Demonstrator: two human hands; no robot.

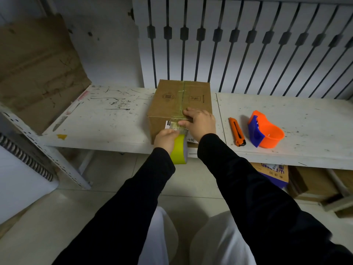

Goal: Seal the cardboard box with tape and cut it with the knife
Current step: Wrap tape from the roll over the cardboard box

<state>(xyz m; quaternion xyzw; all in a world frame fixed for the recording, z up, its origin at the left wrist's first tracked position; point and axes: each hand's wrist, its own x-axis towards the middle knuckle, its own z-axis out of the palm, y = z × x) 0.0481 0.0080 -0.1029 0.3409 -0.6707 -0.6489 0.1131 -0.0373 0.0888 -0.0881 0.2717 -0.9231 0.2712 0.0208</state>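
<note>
A brown cardboard box stands on the white shelf, its flaps closed, with a clear tape strip running down the middle seam and over the front edge. My left hand grips a yellow tape roll just below the box's front face. My right hand lies flat on the box's front top edge, fingers pressing the tape down. An orange utility knife lies on the shelf to the right of the box, untouched.
An orange and blue tape dispenser sits right of the knife. Flattened cardboard leans at the left. More boxes sit under the shelf on the right. A white slatted panel stands behind.
</note>
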